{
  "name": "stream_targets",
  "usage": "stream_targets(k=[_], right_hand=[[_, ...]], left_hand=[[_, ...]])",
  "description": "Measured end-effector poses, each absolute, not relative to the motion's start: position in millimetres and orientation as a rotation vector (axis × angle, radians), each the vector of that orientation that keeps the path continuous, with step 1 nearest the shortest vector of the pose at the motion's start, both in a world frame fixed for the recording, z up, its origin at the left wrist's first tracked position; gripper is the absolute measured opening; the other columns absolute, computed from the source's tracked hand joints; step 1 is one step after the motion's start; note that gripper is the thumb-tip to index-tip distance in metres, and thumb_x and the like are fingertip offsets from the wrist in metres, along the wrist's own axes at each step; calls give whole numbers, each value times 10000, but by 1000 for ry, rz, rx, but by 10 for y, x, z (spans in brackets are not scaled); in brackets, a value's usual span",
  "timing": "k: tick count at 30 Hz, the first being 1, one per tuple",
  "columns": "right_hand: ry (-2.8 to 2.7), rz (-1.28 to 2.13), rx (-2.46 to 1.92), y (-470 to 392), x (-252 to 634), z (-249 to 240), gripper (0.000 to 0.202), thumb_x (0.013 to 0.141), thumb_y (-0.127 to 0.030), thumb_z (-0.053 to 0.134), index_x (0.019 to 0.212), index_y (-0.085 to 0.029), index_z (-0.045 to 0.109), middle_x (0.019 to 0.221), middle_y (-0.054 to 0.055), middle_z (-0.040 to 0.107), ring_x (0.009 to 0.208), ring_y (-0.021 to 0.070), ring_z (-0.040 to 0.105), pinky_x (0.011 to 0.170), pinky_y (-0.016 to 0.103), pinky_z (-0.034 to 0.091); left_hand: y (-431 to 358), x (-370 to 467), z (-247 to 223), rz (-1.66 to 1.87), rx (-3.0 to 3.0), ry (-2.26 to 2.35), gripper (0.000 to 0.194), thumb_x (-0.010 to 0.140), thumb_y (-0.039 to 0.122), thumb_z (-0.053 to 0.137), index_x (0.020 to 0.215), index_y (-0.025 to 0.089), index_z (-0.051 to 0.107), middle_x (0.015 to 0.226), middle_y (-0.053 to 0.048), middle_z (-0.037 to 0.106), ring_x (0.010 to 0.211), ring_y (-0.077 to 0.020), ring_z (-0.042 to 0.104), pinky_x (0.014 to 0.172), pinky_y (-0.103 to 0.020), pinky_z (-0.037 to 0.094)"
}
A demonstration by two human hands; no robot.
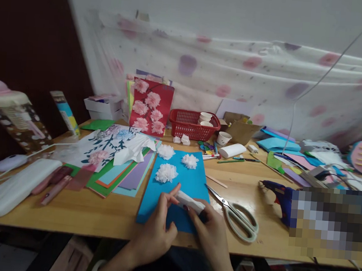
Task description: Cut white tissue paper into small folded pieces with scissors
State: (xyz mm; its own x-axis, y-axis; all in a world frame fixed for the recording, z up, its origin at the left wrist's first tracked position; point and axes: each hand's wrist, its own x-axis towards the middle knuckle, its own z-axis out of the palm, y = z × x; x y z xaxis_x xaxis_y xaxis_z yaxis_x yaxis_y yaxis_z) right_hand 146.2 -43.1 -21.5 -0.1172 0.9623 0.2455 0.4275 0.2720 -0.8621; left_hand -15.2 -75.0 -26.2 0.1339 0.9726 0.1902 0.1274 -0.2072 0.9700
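A small folded strip of white tissue paper [191, 202] is held between my two hands, above the lower part of a blue sheet [180, 181]. My left hand [157, 225] pinches the strip's left end between its fingers. At the strip's right end, my right hand [209, 225] grips it with thumb and fingers. Three white ruffled paper flowers lie on the upper part of the sheet: one at the upper left [166, 152], one at the right [190, 161] and one lower left [166, 173]. Scissors [240, 219] rest beside my right hand.
A blue glue gun [278, 197] lies at the right. Behind are a red basket [192, 130] with paper cups, a white roll [232, 150] and a red card [152, 108] with pink flowers. Coloured papers [107, 180] and a white power bank [17, 187] are at the left.
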Motion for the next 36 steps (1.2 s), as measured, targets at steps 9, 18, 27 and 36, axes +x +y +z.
stream_targets(k=[9, 18, 27, 36], right_hand=[[-1734, 830, -1220, -416, 1414, -208, 250, 888, -373, 561, 946, -193, 725, 824, 33, 753, 724, 211, 667, 636, 249, 483], [-1767, 798, -1214, -425, 1408, -202, 268, 903, -364, 539, 964, -193, 735, 850, 37, 762, 752, 216, 677, 658, 249, 491], [-1743, 795, -1194, -416, 1412, -210, 271, 892, -359, 547, 953, -178, 741, 871, 62, 764, 777, 244, 677, 675, 277, 504], [-1572, 935, -1243, -419, 1423, -215, 368, 809, -478, 623, 755, -128, 725, 684, 52, 709, 632, 226, 609, 555, 275, 472]], left_hand=[[-776, -121, -212, 1155, 1498, 1056, 482, 720, -51, 401, 1101, 232, 315, 1597, -176, 150, 1473, -206, 121, 1171, -470, 180], [-715, -75, -294, 1233, 1892, 1218, 818, 739, -93, 370, 1448, 250, 150, 1618, -125, 71, 1476, -254, 56, 1183, -526, 135], [-686, -90, -348, 1196, 2254, 1506, 990, 721, -136, 337, 1507, 387, 43, 1620, -8, -120, 1471, -324, -29, 1147, -625, 112], [-570, -144, -221, 1278, 1494, 1345, 394, 872, 277, 556, 1260, 205, 564, 1208, -108, 672, 1110, -250, 619, 946, -361, 482]])
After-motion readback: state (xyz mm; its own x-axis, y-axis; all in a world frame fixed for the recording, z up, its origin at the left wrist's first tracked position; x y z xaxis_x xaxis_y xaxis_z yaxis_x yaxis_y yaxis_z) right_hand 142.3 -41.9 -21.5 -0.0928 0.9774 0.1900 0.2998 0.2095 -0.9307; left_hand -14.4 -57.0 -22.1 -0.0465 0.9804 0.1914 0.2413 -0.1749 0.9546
